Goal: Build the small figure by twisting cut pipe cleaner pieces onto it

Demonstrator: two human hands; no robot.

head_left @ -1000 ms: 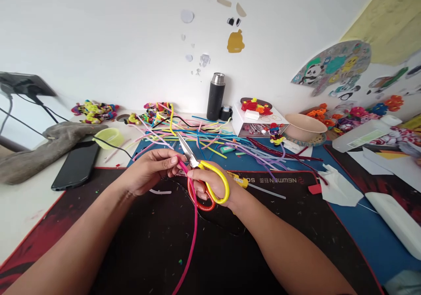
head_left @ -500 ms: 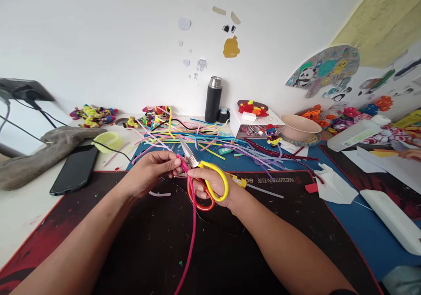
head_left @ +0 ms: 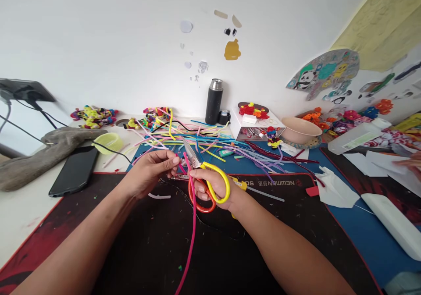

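Two bare hands here, the left hand [head_left: 153, 172] and the right hand [head_left: 215, 183], and it's bare skin all the way up! Left forearm [head_left: 85, 231], uncovered from the wrist right to the edge of view; right forearm [head_left: 279, 236], exactly the same. Slim at the wrists, both, then widening steadily, smooth and rounded in outline. There's a thumbnail showing on the left, short and rounded; the other nails, too small to call!

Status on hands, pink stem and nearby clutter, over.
Left hand pinching short pink piece. Right hand gripping scissors, long pink stem at its thumb. Loose coloured stems heaped beyond.
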